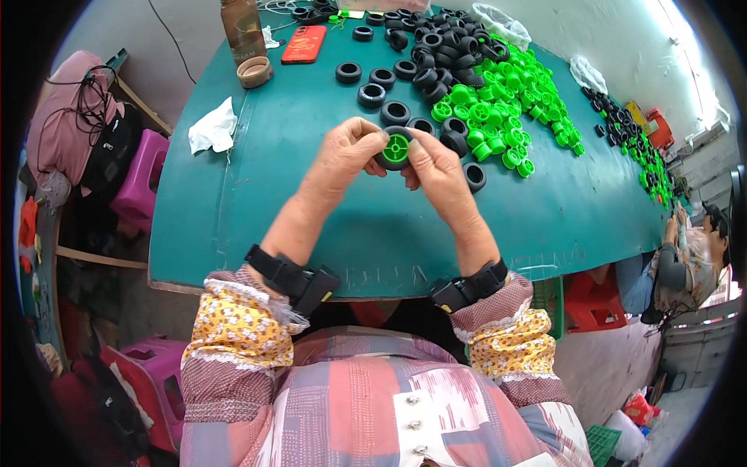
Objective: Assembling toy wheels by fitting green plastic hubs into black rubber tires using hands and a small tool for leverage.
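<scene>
Between my two hands, above the green tabletop, is a small toy wheel (396,148): a black rubber tyre with a bright green spoked hub inside it. My left hand (349,150) pinches its left edge with thumb and fingers. On the opposite edge, my right hand (433,161) presses with its thumb, fingers curled beneath. The wheel's spoked face is turned up toward me. Just beyond my hands lie loose black tyres (395,114), and one more tyre (474,177) rests right of my right hand.
Green hubs (498,117) form a heap at the right, beside a pile of black tyres (447,54). At the back left stand a brown bottle (243,31), its lid (254,72), a red phone (304,44) and crumpled tissue (213,127). Another person (692,257) sits far right.
</scene>
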Tool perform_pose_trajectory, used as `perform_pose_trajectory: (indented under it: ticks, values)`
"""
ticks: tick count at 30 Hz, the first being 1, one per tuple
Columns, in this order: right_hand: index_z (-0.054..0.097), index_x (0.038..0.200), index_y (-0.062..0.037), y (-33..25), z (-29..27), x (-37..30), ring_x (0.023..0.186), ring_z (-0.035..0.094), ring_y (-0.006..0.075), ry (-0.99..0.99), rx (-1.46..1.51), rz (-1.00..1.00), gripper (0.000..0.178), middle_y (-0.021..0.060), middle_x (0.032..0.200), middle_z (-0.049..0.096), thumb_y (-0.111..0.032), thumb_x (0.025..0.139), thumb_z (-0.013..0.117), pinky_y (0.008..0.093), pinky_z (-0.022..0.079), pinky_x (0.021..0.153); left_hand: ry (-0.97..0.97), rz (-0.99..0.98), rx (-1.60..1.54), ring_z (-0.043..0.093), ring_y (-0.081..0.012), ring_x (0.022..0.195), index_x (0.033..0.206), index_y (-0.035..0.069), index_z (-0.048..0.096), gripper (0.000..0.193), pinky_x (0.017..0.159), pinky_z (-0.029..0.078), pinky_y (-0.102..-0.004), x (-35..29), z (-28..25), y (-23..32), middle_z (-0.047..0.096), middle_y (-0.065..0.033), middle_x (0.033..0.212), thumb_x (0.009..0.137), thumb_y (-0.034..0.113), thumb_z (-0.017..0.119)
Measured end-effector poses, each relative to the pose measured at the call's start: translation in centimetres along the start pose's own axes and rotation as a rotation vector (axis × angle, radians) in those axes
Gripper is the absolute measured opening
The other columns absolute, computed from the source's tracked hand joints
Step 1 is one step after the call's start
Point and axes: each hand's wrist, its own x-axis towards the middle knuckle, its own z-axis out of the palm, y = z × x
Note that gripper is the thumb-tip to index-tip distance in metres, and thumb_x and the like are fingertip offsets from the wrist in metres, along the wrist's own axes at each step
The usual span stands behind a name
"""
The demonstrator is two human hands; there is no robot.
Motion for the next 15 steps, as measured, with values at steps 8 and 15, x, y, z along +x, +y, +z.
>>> perform_pose_trajectory:
  ticks: [8, 15]
  values:
    - [0.058, 0.092, 0.0009, 1.2, -0.3, -0.2, 0.059, 0.051, 0.0077, 0.137, -0.146, -0.099, 0.026, 0.002, 0.065, 0.055, -0.023, 0.091, 0.047, 0.0232, 0.042, 0.053, -0.269, -0.113, 0.005, 0.062, -0.0163, 0.072, 0.111, -0.005, 0.05, 0.043, 0.068, 0.05, -0.025, -1.4, -0.7, -0.5, 0.059, -0.0105, 0.089, 0.082, 0.026, 0.059]
    - [0.055, 0.091, -0.0007, 0.4, 1.1, -1.1, 0.065, 0.058, 0.0201, 0.169, -0.292, -0.077, 0.03, 0.0114, 0.07, 0.058, -0.029, 0.09, 0.045, 0.0301, 0.045, 0.06, -0.183, -0.009, -0.008, 0.061, -0.0162, 0.07, 0.118, -0.002, 0.043, 0.034, 0.064, 0.051, -0.025, -2.4, 0.4, -1.0, 0.054, -0.0106, 0.094, 0.089, 0.015, 0.047]
